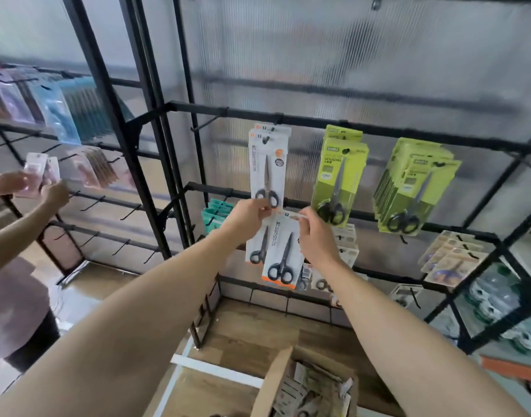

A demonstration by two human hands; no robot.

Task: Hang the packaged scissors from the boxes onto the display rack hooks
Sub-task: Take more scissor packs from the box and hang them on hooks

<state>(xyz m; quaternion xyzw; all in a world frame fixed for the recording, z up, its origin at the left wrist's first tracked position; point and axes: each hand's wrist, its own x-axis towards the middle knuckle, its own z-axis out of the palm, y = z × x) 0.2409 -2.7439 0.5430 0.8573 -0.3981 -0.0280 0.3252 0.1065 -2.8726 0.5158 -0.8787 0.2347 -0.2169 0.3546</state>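
Two bare arms reach forward from the bottom of the view toward a black metal display rack (318,118) backed by ribbed translucent panels. The left hand (246,216) pinches the top left corner of a white scissors pack with an orange base (283,254), and the right hand (314,236) grips its top right edge with curled fingers. This pack is held up in front of the rack, just below a hanging white pack of black-handled scissors (267,167) on a hook of the upper rail. A second white pack (258,245) shows partly behind the held one; whether it is held or hanging cannot be told. To the right, two bunches of lime-green scissors packs (339,182) hang from the same rail. Lower rails carry smaller beige packs (452,257). At the bottom, an open cardboard box (306,386) holds more packaged goods, standing on a wooden floor (243,329). At the left edge, another person's hands (29,185) hold pink packs beside a neighbouring rack.
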